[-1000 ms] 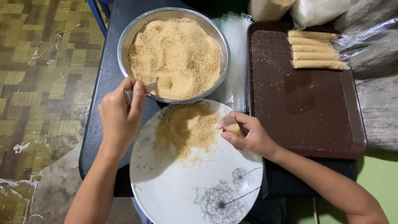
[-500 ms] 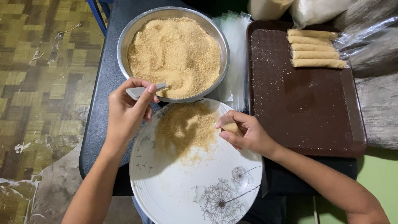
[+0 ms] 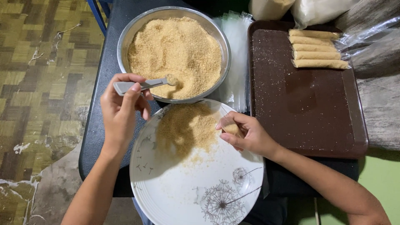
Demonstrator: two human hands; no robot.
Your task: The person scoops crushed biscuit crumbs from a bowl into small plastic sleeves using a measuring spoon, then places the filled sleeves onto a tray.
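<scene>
Fingers of left hand [image 3: 121, 110] pinching spoon [image 3: 143, 85] loaded over sugar bowl [image 3: 173, 54], upper centre; right hand [image 3: 246, 135] clasping roll [image 3: 231, 129] over plate [image 3: 196, 183]. Filling step; steady carry needed.

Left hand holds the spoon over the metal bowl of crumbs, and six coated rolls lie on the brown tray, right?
Not quite: the head view shows four coated rolls on the brown tray, not six. The left hand does hold the spoon over the metal bowl of crumbs.
</scene>
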